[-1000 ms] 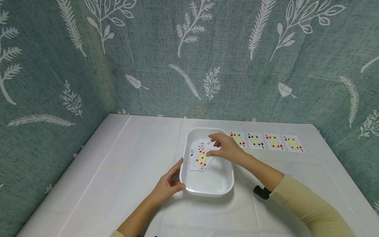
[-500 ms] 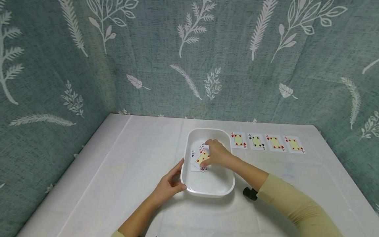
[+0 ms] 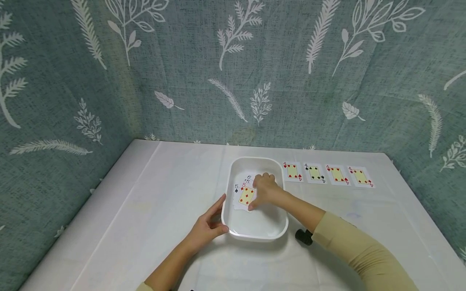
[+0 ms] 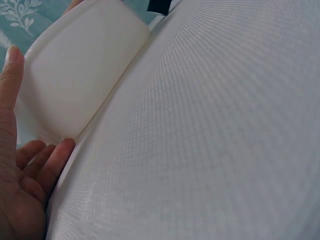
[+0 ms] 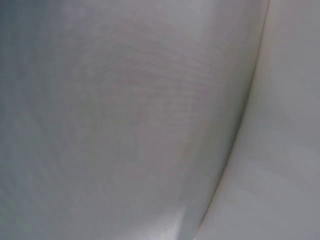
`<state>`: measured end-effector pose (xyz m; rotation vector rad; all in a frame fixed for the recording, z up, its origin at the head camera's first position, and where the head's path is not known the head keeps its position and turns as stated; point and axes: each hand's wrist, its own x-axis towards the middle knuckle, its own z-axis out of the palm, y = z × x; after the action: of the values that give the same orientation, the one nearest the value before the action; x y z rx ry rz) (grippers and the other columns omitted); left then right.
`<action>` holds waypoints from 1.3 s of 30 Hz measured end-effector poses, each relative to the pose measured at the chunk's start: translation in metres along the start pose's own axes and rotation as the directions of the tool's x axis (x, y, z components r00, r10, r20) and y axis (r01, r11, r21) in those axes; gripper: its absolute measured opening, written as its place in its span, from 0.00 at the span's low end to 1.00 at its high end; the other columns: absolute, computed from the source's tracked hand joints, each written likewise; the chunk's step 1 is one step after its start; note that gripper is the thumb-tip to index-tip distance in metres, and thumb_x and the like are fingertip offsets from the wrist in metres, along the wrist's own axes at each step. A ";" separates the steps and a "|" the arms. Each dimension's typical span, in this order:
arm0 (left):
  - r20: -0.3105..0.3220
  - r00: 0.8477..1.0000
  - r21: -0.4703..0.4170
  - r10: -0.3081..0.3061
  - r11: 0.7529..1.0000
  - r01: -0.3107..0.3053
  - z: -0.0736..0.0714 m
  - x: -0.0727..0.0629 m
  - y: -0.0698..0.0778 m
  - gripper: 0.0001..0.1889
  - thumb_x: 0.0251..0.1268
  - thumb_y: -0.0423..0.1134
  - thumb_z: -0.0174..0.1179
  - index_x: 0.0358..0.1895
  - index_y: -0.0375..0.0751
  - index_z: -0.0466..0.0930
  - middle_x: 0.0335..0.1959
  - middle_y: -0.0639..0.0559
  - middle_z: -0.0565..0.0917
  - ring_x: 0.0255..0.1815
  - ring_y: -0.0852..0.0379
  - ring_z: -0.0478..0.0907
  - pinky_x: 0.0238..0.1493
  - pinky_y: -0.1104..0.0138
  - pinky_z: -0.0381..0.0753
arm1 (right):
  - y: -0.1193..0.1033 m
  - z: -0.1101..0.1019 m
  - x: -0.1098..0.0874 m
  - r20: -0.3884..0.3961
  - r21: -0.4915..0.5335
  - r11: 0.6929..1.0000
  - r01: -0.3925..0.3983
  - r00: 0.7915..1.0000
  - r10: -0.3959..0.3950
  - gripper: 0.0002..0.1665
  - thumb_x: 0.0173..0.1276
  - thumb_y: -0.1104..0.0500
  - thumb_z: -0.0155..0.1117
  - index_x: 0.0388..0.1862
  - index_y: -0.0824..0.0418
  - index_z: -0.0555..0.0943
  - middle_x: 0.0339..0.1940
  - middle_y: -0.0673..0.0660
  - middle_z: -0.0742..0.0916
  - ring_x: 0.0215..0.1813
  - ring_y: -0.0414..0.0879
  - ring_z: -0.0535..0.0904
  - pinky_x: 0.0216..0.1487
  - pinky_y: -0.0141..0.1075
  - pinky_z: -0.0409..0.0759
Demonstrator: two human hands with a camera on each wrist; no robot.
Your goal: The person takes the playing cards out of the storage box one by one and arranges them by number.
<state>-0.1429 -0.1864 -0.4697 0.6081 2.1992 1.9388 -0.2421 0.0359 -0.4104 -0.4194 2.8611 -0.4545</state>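
A white plastic tray (image 3: 255, 230) stands on the table, with several overlapping playing cards (image 3: 238, 204) face up inside it. My left hand (image 3: 204, 230) holds its near left corner, thumb at the rim and fingers along the outer left side. In the left wrist view, that hand's fingertips (image 4: 67, 145) meet the tray's lower edge. Reaching over the tray's right side, my right hand (image 3: 267, 189) holds a five of diamonds (image 3: 246, 196) by its right side, thumb near the bottom and fingers near the top. The right wrist view shows only blurred white surfaces.
To the right of the tray, a four of hearts (image 3: 292, 171), a four of spades (image 3: 315, 173) and two more red fours (image 3: 360, 177) lie in a row. A black object (image 3: 303, 237) shows beneath the right sleeve. Patterned green cloth (image 3: 189, 81) hangs behind the table.
My right hand has moved left and down onto the cards. The five of diamonds has turned more upright under it. The left hand and the tray have stayed in place.
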 end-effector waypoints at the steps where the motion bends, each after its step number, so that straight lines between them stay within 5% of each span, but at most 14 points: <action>1: -0.002 1.000 0.003 -0.005 1.000 0.005 0.000 0.000 0.000 0.45 0.54 0.45 0.68 0.74 0.49 0.53 0.66 0.34 0.68 0.63 0.37 0.68 0.49 0.70 0.78 | 0.000 0.000 0.000 0.001 0.011 1.000 -0.001 1.000 0.001 0.48 0.28 0.45 0.86 0.47 0.64 0.74 0.42 0.62 0.76 0.47 0.55 0.68 0.50 0.44 0.74; 7: -0.003 1.000 0.010 -0.010 1.000 0.010 0.000 0.000 0.000 0.44 0.55 0.44 0.68 0.74 0.51 0.54 0.66 0.34 0.68 0.63 0.37 0.68 0.49 0.71 0.78 | -0.001 0.000 0.001 0.024 0.059 0.998 0.001 1.000 -0.003 0.50 0.27 0.48 0.87 0.50 0.65 0.73 0.41 0.60 0.76 0.46 0.53 0.70 0.51 0.43 0.74; 14: -0.001 1.000 -0.002 0.005 1.000 -0.005 0.001 0.001 0.001 0.45 0.55 0.44 0.68 0.74 0.49 0.53 0.66 0.33 0.67 0.63 0.36 0.68 0.49 0.70 0.78 | 0.000 -0.001 0.001 -0.030 0.184 0.981 0.060 0.998 -0.055 0.40 0.31 0.59 0.86 0.44 0.64 0.73 0.39 0.58 0.78 0.43 0.51 0.72 0.51 0.42 0.74; 25: 0.005 1.000 -0.006 0.013 1.000 -0.013 0.001 0.001 -0.001 0.45 0.55 0.45 0.68 0.75 0.48 0.53 0.65 0.32 0.68 0.62 0.36 0.68 0.49 0.70 0.78 | 0.006 -0.005 -0.003 -0.123 0.384 0.900 0.208 0.977 -0.173 0.19 0.50 0.68 0.74 0.39 0.59 0.78 0.32 0.54 0.82 0.31 0.42 0.75 0.35 0.32 0.75; 33: -0.003 1.000 0.006 -0.015 1.000 0.015 0.001 0.001 -0.001 0.44 0.56 0.41 0.68 0.75 0.50 0.53 0.66 0.33 0.68 0.63 0.37 0.68 0.49 0.71 0.78 | 0.007 -0.011 -0.010 -0.058 0.556 0.817 0.152 0.988 -0.145 0.14 0.56 0.68 0.70 0.42 0.61 0.83 0.37 0.55 0.84 0.29 0.40 0.78 0.31 0.32 0.81; 39: -0.002 1.000 0.010 -0.012 1.000 0.012 0.001 0.001 0.001 0.44 0.56 0.43 0.68 0.74 0.50 0.53 0.66 0.34 0.68 0.64 0.37 0.67 0.50 0.71 0.78 | 0.009 -0.015 -0.018 -0.078 0.601 0.778 0.184 0.982 -0.172 0.14 0.56 0.67 0.70 0.43 0.62 0.84 0.42 0.58 0.86 0.32 0.40 0.81 0.33 0.34 0.82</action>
<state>-0.1433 -0.1853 -0.4689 0.5934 2.2097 1.9248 -0.2315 0.0539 -0.3963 -0.5556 2.4930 -1.3644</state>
